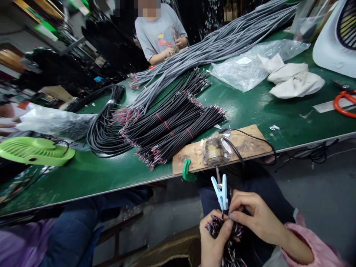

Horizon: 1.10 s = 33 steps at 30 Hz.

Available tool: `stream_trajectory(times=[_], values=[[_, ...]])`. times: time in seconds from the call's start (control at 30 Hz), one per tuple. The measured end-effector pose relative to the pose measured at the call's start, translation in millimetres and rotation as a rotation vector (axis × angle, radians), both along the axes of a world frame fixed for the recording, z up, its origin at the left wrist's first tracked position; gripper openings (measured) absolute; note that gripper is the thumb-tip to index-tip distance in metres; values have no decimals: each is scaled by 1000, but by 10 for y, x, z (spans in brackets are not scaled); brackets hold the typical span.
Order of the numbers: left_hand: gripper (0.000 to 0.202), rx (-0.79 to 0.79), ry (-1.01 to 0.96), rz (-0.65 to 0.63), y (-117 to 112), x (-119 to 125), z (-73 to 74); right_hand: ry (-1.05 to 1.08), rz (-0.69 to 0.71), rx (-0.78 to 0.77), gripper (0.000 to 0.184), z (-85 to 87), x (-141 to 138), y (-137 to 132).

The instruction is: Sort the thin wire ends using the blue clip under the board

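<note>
My left hand (211,243) is closed around a bundle of thin black cables (213,224) whose ends fan out in red, white and dark wires. Beside its thumb, my right hand (257,217) pinches a thin wire end at the bundle, mostly hidden by the fingertips. Just above both hands is a light blue clothespin (221,195), next to a metal rod (218,175). That rod sticks out from a tape-wrapped holder (214,152) on a wooden board (250,140). A green clamp (188,171) grips the board at the table edge.
Bundled black cables (169,128) and long grey cables (208,50) lie on the green table (111,184). A green fan (36,150) is left; orange-handled scissors (345,104) and a white fan (330,48) are right. A person (161,33) works across the table.
</note>
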State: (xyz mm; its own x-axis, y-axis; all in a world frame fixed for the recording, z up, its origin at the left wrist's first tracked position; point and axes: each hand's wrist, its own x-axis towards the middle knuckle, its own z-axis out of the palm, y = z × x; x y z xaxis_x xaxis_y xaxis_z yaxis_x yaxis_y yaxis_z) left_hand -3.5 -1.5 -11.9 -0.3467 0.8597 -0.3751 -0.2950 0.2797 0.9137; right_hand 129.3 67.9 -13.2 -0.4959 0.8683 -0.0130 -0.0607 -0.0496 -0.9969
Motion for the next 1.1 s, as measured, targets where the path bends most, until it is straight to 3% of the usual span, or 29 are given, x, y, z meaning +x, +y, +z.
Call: stream_trajectory(times=[0.1, 0.23, 0.27, 0.33, 0.43, 0.5, 0.67, 0.83, 1.1], values=[[38, 57, -22, -43, 31, -7, 8, 17, -57, 106, 23, -12, -39, -67], [38, -63, -47, -45, 3, -45, -1, 25, -102, 326, 17, -31, -45, -118], [38, -83, -35, -57, -10, -61, -4, 51, -81, 292, 18, -40, -44, -115], [40, -60, 0, -106, -23, -96, 2, 154, 16, 80, 22, -61, -45, -94], [38, 100, 84, -158, 5, -135, 53, 337, 216, -316, 33, -75, -51, -28], [34, 178, 157, -163, 46, -144, 117, 373, 264, -431, 35, -49, -56, 49], [24, 248, 233, -119, 136, -142, 308, 346, 73, -332, 37, 148, -120, 323], [23, 285, 276, -106, 225, -172, 435, 448, 139, -390, 47, 297, -284, 437], [31, 221, 295, -141, 320, -193, 513, 549, 100, -501, 42, 314, -358, 439]])
